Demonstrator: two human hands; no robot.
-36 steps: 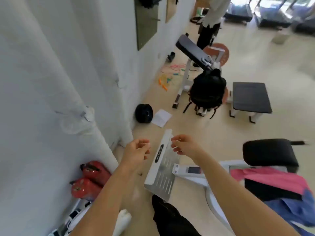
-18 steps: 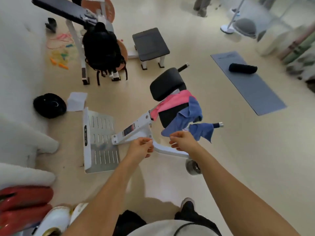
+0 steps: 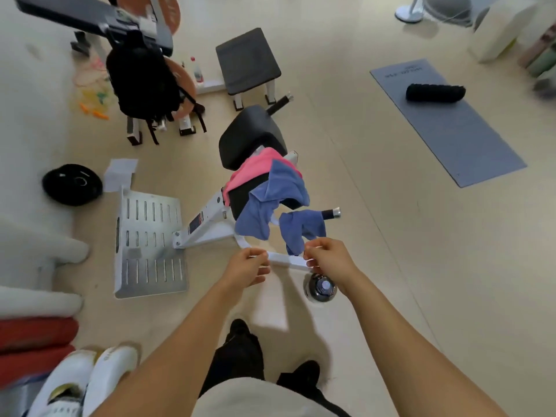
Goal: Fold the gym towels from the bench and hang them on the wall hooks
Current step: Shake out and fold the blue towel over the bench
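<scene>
Floor (image 3: 376, 251): pale beige, filling the view, gym kit scattered all over it.
Grey mat (image 3: 451, 127): stretched out at the right, well apart from the bench, with a black foam roller (image 3: 435, 92) lying across its far end.
Bench (image 3: 252, 136): white frame, black pads, right in the centre; its white base bar runs behind both hands.
Footplate (image 3: 147, 245): slotted metal plate at the left end of the bench frame, flat on the floor.
Black backpack (image 3: 141, 82): hanging on the white rack at upper left, straps dangling.
Black stool (image 3: 248, 60): just beyond the bench, near the backpack.
Weight plate (image 3: 72, 184): black disc at the left, with a sheet of white paper (image 3: 120, 173) just beside it.
Pink towel (image 3: 255, 171): draped over the bench seat, partly under the blue one.
Blue towel (image 3: 270, 203): hanging off the bench's near side, on top of the pink.
Second blue towel (image 3: 301, 228): slung over the bench's handle bar, its tip dangling down to the right hand.
Left hand (image 3: 246, 269): out front, fingers curled; whether they grip anything, I cannot tell.
Right hand (image 3: 329, 257): fingers curled too, right beside the towel's hanging tip; cannot tell if it pinches the cloth.
Bottle (image 3: 320, 287): dark, seen from above, on the floor just below the right wrist.
</scene>
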